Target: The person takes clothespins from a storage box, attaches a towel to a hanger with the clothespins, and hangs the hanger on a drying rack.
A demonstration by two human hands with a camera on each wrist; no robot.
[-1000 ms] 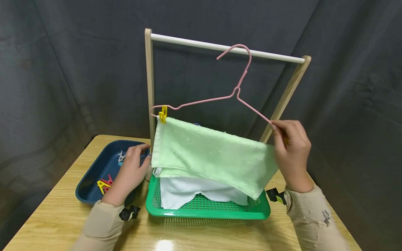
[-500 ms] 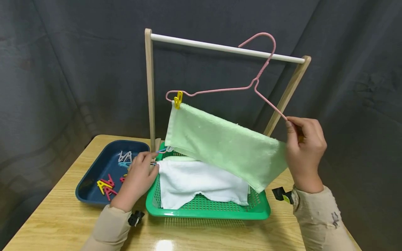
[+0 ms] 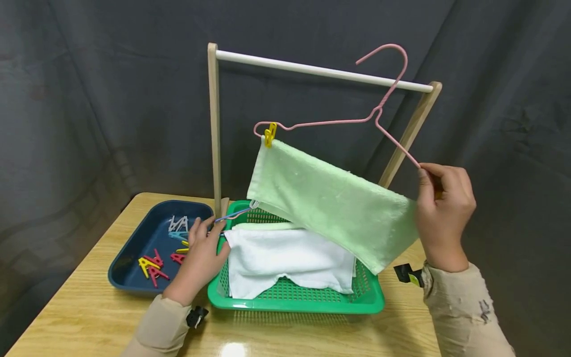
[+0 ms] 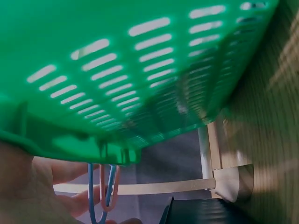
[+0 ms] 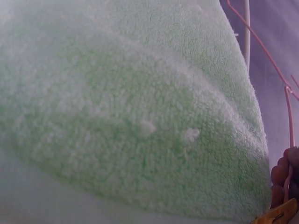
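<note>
My right hand pinches the right end of a pink hanger, raised and tilted in front of the rack. A pale green towel hangs from it, with a yellow clothespin at its left corner. Another yellow clothespin shows by my right fingers in the right wrist view. My left hand rests at the left rim of the green basket, fingers loosely extended by blue and pink hanger ends that stick out there. A white towel lies in the basket.
Left of the basket stands a dark blue tray with several clothespins in white, blue, yellow and red. Behind the basket rises a rack with wooden posts and a white bar. All stand on a wooden table.
My right hand has carried the pink hanger and green towel up and to the right, uncovering the white towel and the blue hanger. My left hand has shifted slightly right and down.
</note>
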